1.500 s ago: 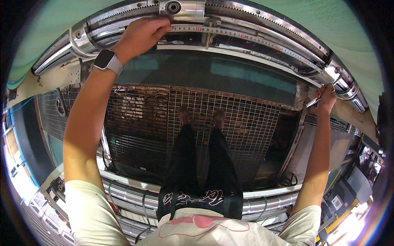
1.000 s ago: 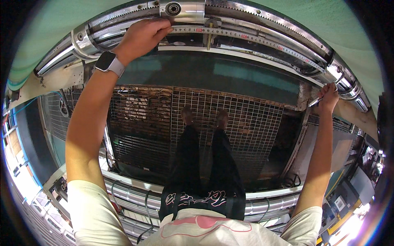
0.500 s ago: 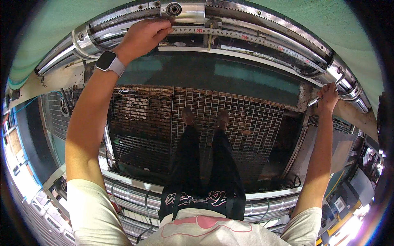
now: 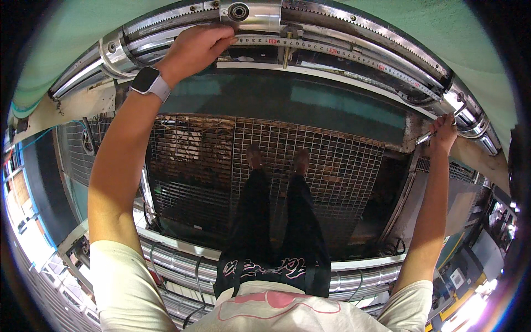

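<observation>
A steel tape measure (image 4: pixel 354 55) is stretched along the bars at the far side, its numbers rising toward the left. My left hand (image 4: pixel 196 48) pinches its left part between thumb and fingers, just below a silver clamp block (image 4: pixel 251 15). No tape case shows. At the far right my right hand (image 4: pixel 443 134) is closed around a slim silver metal tool (image 4: pixel 424 138), whose end sticks out to the left; its exact kind is hidden by the fingers. That hand sits against a silver collar (image 4: pixel 462 102), close to the tape's low-number end.
A toothed rack (image 4: pixel 381 36) runs along the far bar, and another silver collar (image 4: pixel 113 54) sits at left. A brass-coloured bolt (image 4: pixel 287 51) stands beside the tape. Below lies a metal grating (image 4: pixel 310 166) under my feet. Steel rollers (image 4: pixel 182 265) with cables are close to my body.
Both hands keep their grip and place almost unchanged. The view has shifted very slightly, so the bars and tape appear a little further right.
</observation>
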{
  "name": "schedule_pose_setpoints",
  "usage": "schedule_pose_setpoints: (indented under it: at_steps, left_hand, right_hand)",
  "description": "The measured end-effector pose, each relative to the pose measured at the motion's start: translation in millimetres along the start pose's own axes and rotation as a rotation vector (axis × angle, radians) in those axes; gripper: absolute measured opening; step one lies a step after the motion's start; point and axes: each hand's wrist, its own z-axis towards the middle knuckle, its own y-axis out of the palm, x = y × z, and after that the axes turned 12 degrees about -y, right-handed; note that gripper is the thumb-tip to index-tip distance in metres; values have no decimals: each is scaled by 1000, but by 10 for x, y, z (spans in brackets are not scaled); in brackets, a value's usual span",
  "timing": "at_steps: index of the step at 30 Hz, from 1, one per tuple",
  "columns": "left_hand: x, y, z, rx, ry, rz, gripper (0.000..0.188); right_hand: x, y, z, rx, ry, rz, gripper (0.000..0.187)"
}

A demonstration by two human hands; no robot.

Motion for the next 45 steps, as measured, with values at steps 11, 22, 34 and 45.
schedule_pose_setpoints:
  at_steps: [11,22,34,45]
  left_hand:
    - [-155,36,-54,-96,-275,-122,26]
    - [485,-153,-483,-156,-115,-147,14]
    - [2689,496,504,-218,-16,-329,8]
    - [3298,722,933,-164,-9,-431,6]
  right_hand:
    - [3,117,-105,158,-180,-107,29]
    - [-19,-795,-418,383,-62,180,27]
    - [992,-1636,988,763,-334,182,24]
    - [344,-1281,2100,1111,-127,-351,14]
